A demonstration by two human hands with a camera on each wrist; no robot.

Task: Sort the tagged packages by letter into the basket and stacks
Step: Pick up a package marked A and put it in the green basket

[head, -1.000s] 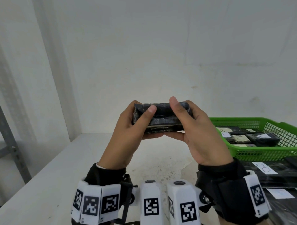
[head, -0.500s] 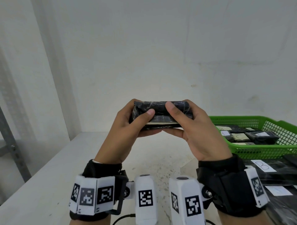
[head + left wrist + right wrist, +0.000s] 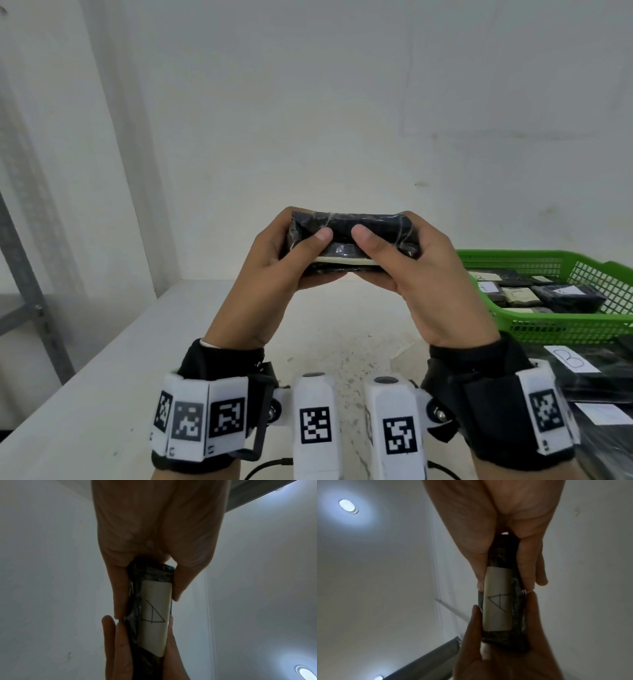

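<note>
A black wrapped package (image 3: 363,226) is held up in the air in front of the wall, between both hands. My left hand (image 3: 291,253) grips its left end, thumb on the near face and fingers underneath. My right hand (image 3: 404,260) grips the right end the same way. Its white tag (image 3: 154,616) faces down toward the wrist cameras and carries a hand-drawn letter A (image 3: 499,602). The green basket (image 3: 548,329) stands at the right and holds several tagged black packages (image 3: 565,298).
Black packages lie flat on the white table (image 3: 102,377) in front of the basket, one with a tag marked B (image 3: 572,359). A grey metal frame (image 3: 24,274) stands at the left. The wall is close behind.
Both hands have turned the package, so its white tag edge shows at the bottom. The thumbs have slid closer together on its near face.
</note>
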